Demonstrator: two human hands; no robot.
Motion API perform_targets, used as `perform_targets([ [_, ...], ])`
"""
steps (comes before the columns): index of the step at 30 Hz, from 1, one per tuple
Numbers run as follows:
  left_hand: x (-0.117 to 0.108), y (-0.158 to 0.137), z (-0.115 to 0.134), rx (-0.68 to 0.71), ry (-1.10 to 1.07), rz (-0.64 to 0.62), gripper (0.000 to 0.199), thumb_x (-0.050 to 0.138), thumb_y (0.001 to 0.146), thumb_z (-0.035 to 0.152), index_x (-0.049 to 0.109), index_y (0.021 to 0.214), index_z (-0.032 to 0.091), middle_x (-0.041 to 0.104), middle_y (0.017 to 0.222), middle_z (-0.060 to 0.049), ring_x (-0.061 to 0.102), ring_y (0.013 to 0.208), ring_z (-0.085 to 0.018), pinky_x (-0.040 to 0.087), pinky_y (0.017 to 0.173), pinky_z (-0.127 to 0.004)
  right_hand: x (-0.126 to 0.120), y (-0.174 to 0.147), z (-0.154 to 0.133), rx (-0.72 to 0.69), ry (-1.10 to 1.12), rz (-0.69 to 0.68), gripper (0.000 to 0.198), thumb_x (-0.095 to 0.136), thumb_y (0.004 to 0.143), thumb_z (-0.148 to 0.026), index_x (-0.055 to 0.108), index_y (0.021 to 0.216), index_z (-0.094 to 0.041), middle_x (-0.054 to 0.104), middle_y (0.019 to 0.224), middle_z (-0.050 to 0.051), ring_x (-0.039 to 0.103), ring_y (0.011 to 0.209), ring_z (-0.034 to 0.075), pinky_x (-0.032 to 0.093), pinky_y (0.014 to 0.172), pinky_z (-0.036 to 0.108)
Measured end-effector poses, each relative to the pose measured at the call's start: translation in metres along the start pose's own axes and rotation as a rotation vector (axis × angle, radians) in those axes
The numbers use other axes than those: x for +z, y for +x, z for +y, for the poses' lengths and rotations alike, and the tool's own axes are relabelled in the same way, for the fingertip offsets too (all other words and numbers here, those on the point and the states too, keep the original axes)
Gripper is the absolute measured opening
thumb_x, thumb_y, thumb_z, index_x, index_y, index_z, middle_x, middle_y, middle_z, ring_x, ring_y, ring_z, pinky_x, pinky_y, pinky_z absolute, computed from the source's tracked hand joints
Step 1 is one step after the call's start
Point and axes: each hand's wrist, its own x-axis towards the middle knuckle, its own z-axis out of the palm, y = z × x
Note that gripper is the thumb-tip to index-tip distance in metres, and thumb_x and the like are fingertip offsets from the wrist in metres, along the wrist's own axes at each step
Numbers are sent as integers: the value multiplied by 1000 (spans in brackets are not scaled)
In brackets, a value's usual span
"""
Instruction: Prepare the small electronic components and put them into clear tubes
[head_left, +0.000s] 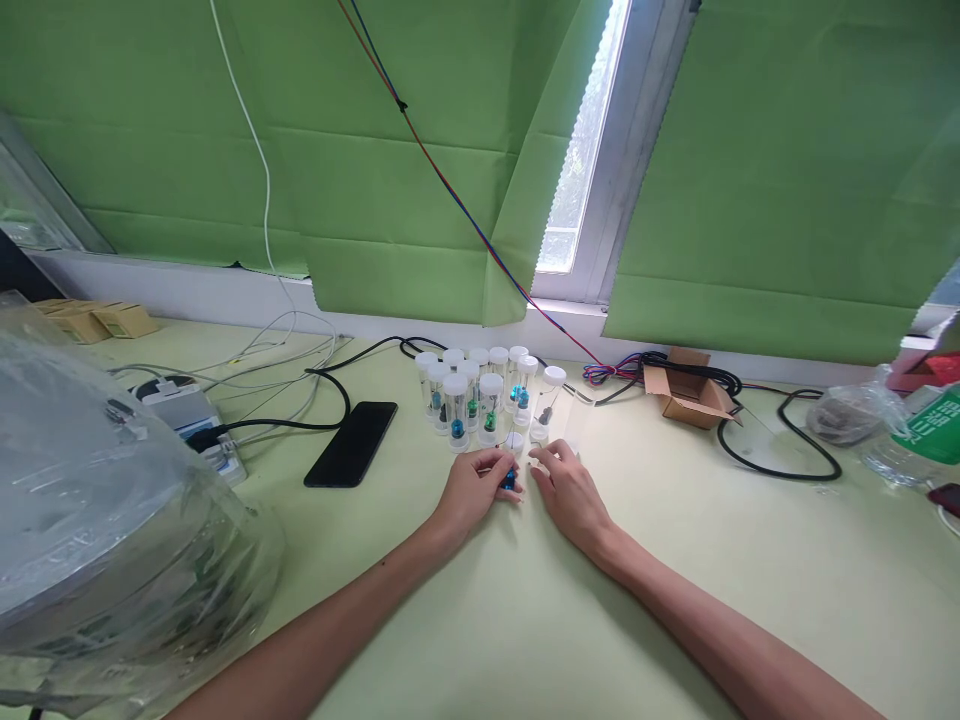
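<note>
My left hand (472, 490) is closed around a small dark-blue piece (508, 481); its fingers cover part of it. Just to the right, my right hand (571, 497) rests low over the table, fingers bent and apart, with nothing clearly between them. A white cap (514, 441) shows just beyond the fingertips; whether it sits on a tube I cannot tell. Behind the hands stands a cluster of several clear tubes with white caps, some holding blue or green pieces, among them a front tube (456, 412). One tube (550, 402) at the right end holds a grey piece.
A black phone (350, 445) lies left of the tubes, beside a power strip (191, 420) and cables. Plastic wrapping covers a large round object (112, 520) at the left. An open cardboard box (688, 392), a black cable (780, 475) and a plastic bottle (911, 455) are on the right.
</note>
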Motion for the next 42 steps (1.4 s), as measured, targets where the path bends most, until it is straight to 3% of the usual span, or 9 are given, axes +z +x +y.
perform_targets([
  [8, 0, 0, 0, 1, -3, -18, 36, 66, 77, 47, 65, 71, 11, 60, 72, -4, 63, 62, -15, 60, 58, -30, 1, 7, -2, 8, -72, -35, 15, 48, 92, -15, 62, 99, -17, 55, 98, 7, 56, 66, 14, 42, 58, 25],
  [19, 0, 2, -2, -24, -1, -19, 38, 67, 75, 49, 64, 70, 12, 59, 69, -3, 64, 60, -15, 60, 56, -30, -2, 12, -7, 61, -124, -89, 11, 48, 93, -14, 59, 90, -17, 55, 95, 5, 51, 63, 12, 35, 56, 23],
  [42, 1, -1, 4, -65, -16, -37, 38, 67, 75, 48, 64, 70, 11, 62, 70, -5, 63, 59, -15, 57, 54, -27, 2, 5, -2, 13, -48, -37, 15, 45, 94, -17, 57, 87, -17, 55, 92, 5, 54, 65, 14, 37, 58, 24],
])
